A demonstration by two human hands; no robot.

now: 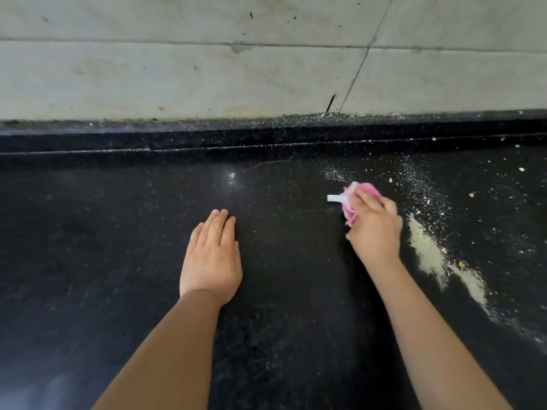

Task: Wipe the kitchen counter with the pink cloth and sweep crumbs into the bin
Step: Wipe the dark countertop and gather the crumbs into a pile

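The right hand [373, 229] squeezes the soft, light pink cloth [359, 199], bunched right of middle; the left hand [211, 255] lies flat and open.

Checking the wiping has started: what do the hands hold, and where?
The right hand grips the bunched pink cloth from above, its white tag sticking out. The left hand lies flat, holding nothing.

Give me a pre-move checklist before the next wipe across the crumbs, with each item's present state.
1. Pink cloth gripped by right hand: ok.
2. Left hand flat on the black counter, outside the crumb area: ok.
3. Crumb pile gathered: not ok; specks scattered to the right.
4. Back ledge by the wall clean: not ok, dusty.
5. Bin position: cannot tell, not in view.
6. Cloth's white tag tucked in: not ok, it sticks out.
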